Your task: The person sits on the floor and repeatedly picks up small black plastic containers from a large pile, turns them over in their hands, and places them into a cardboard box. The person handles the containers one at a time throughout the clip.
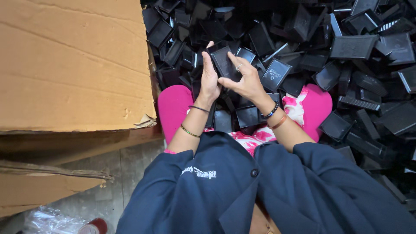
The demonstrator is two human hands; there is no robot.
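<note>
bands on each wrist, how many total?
4. Left wrist: a thin black band and a green-gold bangle. Right wrist: a dark bead bracelet and an orange band. The sleeves may hide more.

The grey floor (pixel 117 173) is covered at right by a heap of black trays (pixel 359 86); cardboard (pixel 73 65) and a plastic bag (pixel 47 221) are seen left.

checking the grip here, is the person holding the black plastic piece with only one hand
No, both the left hand and the right hand grip the black plastic piece from either side.
</note>
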